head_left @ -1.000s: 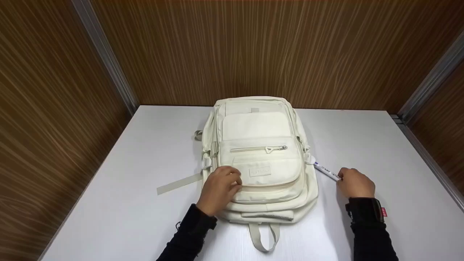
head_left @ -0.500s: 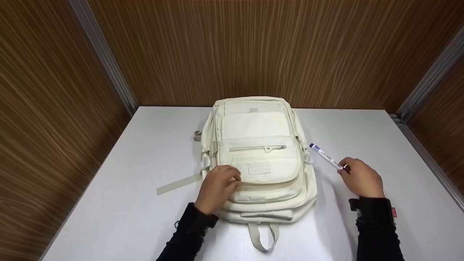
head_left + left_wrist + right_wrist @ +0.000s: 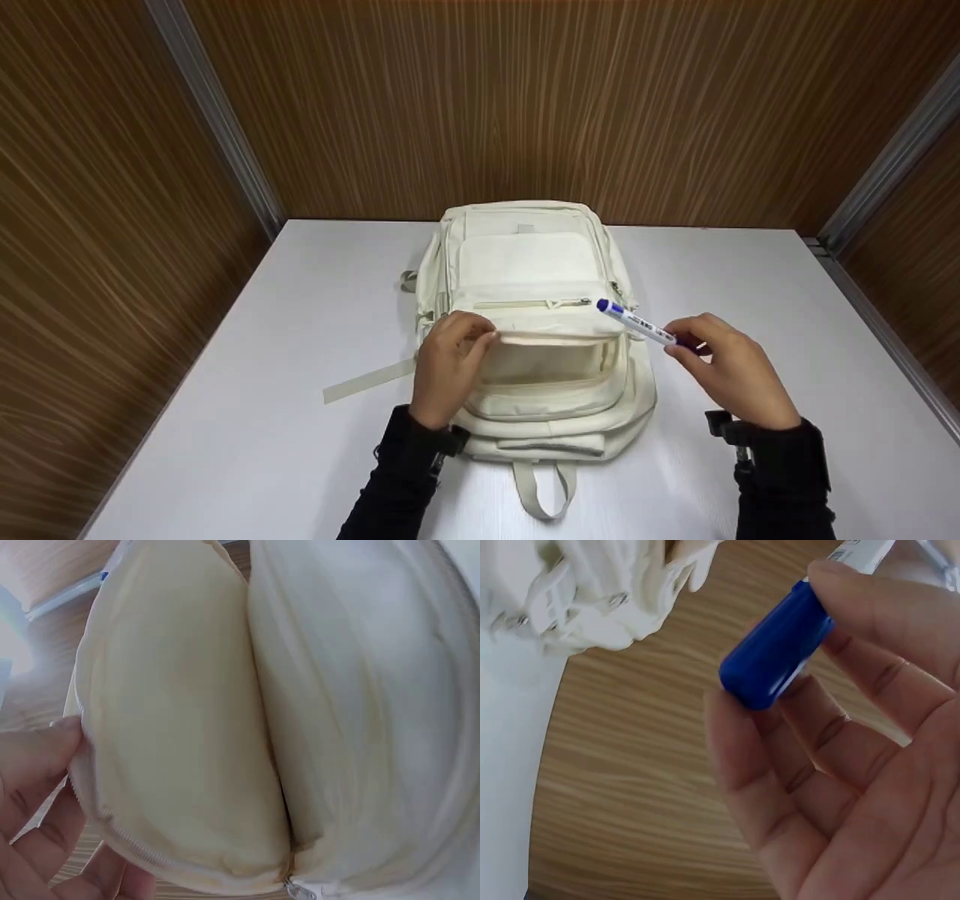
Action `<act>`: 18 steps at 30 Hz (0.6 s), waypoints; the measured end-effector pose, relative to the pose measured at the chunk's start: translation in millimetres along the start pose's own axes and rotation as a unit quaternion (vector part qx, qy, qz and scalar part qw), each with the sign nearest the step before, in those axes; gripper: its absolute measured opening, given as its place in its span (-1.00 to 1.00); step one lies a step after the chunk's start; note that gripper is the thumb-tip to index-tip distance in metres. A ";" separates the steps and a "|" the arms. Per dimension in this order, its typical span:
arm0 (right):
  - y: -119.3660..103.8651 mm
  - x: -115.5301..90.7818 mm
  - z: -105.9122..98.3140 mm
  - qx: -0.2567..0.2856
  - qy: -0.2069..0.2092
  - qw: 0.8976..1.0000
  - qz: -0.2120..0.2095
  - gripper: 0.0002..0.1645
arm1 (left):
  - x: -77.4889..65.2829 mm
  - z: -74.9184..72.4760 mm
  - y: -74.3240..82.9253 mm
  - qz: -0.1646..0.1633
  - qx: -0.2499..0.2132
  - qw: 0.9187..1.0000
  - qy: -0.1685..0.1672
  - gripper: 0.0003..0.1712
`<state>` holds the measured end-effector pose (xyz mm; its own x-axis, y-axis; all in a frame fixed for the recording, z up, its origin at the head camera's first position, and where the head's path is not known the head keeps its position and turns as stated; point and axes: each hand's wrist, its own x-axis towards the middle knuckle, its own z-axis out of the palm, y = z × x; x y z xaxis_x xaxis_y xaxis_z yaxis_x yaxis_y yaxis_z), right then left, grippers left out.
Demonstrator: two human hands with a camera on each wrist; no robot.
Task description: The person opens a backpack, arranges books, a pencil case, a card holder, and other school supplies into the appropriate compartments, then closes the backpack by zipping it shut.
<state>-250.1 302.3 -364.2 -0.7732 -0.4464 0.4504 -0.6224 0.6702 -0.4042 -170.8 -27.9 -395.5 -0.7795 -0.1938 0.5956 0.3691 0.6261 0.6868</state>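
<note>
A cream backpack [image 3: 529, 259] lies on the white table, its front pocket facing up. My left hand [image 3: 448, 367] pinches the zippered edge of the front pocket flap [image 3: 180, 690] and holds it raised. Beneath the flap the pocket's pale lining [image 3: 547, 364] shows. To the right of the pack, my right hand [image 3: 731, 367] holds a marker [image 3: 637, 324] in the air. The marker has a white barrel and blue ends. In the right wrist view its blue cap [image 3: 776, 649] sits between the thumb and the fingers. The marker's far end points left toward the pack.
The white table [image 3: 225, 450] carries the pack in its middle. A loose strap [image 3: 367, 380] runs out to the left and a loop handle [image 3: 551, 499] lies toward the front. Brown wood-grain panels [image 3: 525, 97] stand behind and at both sides.
My right hand has lifted the marker off the table beside the pack and brought it up and leftward. My left hand has raised the front pocket flap, and the pocket now gapes.
</note>
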 end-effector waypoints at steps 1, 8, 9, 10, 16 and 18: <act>-3.0 -0.1 1.3 0.005 -0.001 1.000 -0.007 -0.72 | 0.9 0.8 0.9 0.001 -0.003 1.000 0.009 -0.91; -20.7 2.5 18.7 0.024 -0.030 0.997 -0.061 -0.70 | 5.9 6.1 4.3 0.009 -0.027 0.998 0.058 -0.91; -22.4 3.1 21.9 0.024 -0.036 0.997 -0.064 -0.71 | 6.0 6.7 4.4 0.009 -0.029 0.998 0.060 -0.91; -23.8 3.7 25.4 0.022 -0.042 0.997 -0.066 -0.71 | 6.1 7.2 4.6 0.010 -0.031 0.998 0.060 -0.92; -28.2 8.6 47.3 0.005 -0.076 0.997 -0.034 -0.79 | 4.5 10.2 5.2 0.020 -0.031 0.997 0.062 -0.92; -28.3 9.8 53.9 0.003 -0.079 0.997 -0.018 -0.82 | 4.1 10.6 6.0 0.025 -0.030 0.997 0.064 -0.92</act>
<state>-246.6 246.9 -391.3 -0.7600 -0.5579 0.3333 -0.6499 0.6495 -0.3947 -177.1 -16.9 -393.3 -0.6892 -0.2614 0.6758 0.4389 0.5915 0.6764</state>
